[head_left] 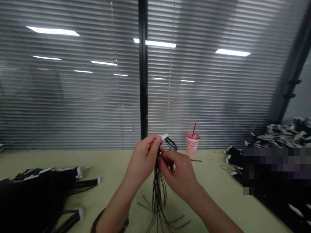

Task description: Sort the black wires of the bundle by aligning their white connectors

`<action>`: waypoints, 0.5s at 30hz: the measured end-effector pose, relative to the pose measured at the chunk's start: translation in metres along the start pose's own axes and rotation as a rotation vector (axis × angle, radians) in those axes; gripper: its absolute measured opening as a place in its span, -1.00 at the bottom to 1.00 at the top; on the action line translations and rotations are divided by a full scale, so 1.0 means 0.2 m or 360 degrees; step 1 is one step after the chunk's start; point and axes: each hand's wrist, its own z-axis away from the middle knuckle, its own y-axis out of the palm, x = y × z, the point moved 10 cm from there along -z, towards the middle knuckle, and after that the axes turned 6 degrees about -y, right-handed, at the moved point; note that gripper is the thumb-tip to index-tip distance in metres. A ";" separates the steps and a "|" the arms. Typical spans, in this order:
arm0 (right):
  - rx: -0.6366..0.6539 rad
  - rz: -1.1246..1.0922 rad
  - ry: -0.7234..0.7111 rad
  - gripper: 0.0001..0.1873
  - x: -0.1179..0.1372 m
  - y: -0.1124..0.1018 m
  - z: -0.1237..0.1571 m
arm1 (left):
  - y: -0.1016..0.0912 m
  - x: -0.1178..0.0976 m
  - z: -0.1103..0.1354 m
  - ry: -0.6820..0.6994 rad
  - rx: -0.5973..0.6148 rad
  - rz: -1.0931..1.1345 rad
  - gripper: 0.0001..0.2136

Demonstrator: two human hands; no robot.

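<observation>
Between my two hands, at the middle of the head view, hangs a bundle of thin black wires [159, 191] with a white connector [164, 136] at its top. My left hand [145, 155] pinches the bundle just beside the connector. Just below and to the right, my right hand [178, 168] has thumb and fingers closed on the wires. Some wires loop out from the connector on the right. The loose ends fan out downward over the table. My fingers hide the part of the bundle they grip.
A pale table [116, 194] spans the view. Black wire bundles with white connectors [36, 197] lie at left; a larger heap [279, 142] stands at right. Behind are a pink cup with a straw [191, 145], rubber bands [224, 167] and blinds over glass [73, 106].
</observation>
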 end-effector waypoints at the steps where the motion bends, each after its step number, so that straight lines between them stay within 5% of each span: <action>1: 0.0028 0.0015 0.0010 -0.88 -0.01 0.01 0.00 | 0.00 -0.01 0.00 0.0031 -0.0008 -0.0073 -0.79; 7: 0.0275 0.0099 0.0026 -0.88 -0.03 0.05 0.00 | 0.04 -0.01 0.01 0.0049 0.0014 -0.0243 -0.78; 15: 0.0350 0.0105 0.0112 -0.90 -0.07 0.06 0.01 | 0.06 0.00 0.00 0.0082 0.0023 -0.0339 -0.78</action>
